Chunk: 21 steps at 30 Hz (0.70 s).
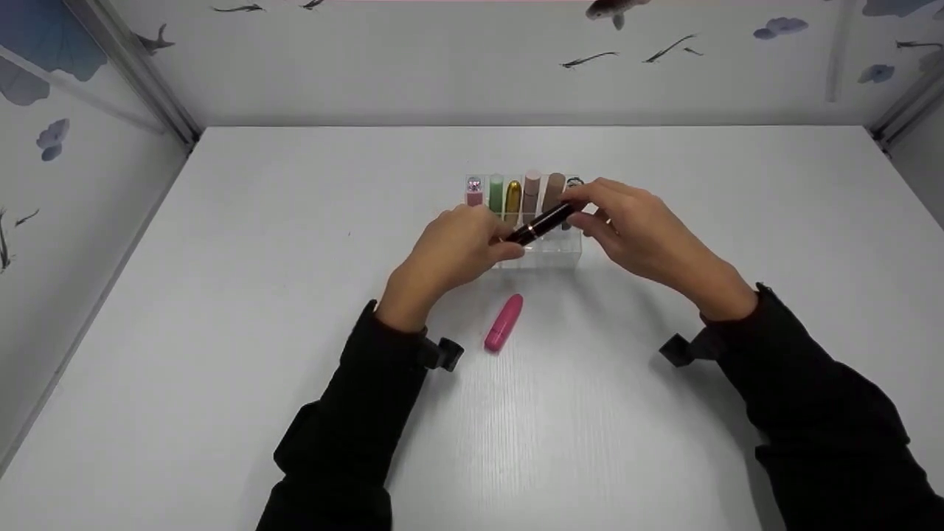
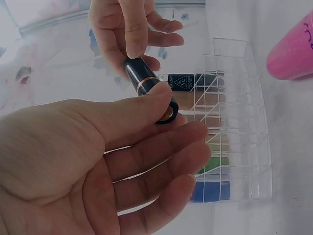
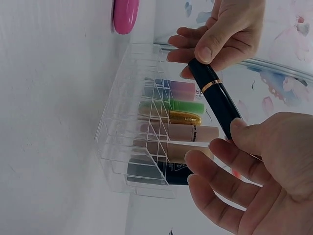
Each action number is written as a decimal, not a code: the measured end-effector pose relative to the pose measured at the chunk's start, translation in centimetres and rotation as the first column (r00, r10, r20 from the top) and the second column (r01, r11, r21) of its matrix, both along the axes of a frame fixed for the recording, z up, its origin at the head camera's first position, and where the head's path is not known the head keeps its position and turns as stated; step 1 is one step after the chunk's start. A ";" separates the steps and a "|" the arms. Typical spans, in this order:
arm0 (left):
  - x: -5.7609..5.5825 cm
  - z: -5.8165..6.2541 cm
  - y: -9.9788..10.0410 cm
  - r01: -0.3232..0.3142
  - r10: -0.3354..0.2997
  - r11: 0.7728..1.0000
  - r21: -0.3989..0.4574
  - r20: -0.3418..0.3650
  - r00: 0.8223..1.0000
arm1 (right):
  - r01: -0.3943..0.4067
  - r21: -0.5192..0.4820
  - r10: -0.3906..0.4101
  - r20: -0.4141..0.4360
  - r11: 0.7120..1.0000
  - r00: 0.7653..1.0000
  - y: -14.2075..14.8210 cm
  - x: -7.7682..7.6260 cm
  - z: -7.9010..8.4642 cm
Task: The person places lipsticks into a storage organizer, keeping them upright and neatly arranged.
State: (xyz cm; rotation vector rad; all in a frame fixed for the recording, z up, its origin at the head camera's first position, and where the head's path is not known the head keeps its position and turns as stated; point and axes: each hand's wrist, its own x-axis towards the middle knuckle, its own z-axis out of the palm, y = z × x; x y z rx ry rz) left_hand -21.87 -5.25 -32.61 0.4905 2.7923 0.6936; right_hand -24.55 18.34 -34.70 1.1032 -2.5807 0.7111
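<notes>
Between the two hands, a black lipstick tube (image 1: 544, 223) with a thin gold band is held at a slant above the front of a clear acrylic organizer (image 1: 558, 259). My left hand (image 1: 459, 245) pinches its lower end between thumb and forefinger, the other fingers loosely bent. At the upper end, my right hand (image 1: 636, 226) pinches it with thumb and fingertips. Cosmetic tubes stand in the organizer's back row: one with a sparkly cap (image 1: 474, 189), a green one (image 1: 496, 189), a gold one (image 1: 513, 196), a pale pink one (image 1: 532, 190), a brown one (image 1: 554, 189), and a black one (image 3: 174, 172).
A bright pink tube (image 1: 504, 323) lies on the white table (image 1: 560, 442) in front of the organizer, between the forearms. White panels (image 1: 442, 66) with fish and flower prints enclose the table at the back and sides.
</notes>
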 end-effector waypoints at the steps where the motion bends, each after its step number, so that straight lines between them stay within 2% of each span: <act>1: 0.0 0.0 0.0 0.005 -0.005 1.000 -0.003 -0.002 1.000 | -0.004 -0.002 0.004 0.002 1.000 1.000 0.0 0.0 0.0; 6: 0.0 -0.1 0.1 0.032 -0.032 0.999 -0.012 -0.003 0.999 | -0.011 -0.019 0.012 0.021 1.000 1.000 0.1 0.1 0.0; 14: 0.1 -0.1 0.4 0.145 -0.145 0.989 0.020 -0.011 0.989 | -0.007 -0.089 0.018 0.126 0.996 0.992 0.0 0.2 0.3; 21: 0.3 -0.3 0.7 0.156 -0.156 0.988 0.016 -0.005 0.988 | 0.021 -0.079 -0.008 0.166 0.997 0.986 -0.1 0.3 0.0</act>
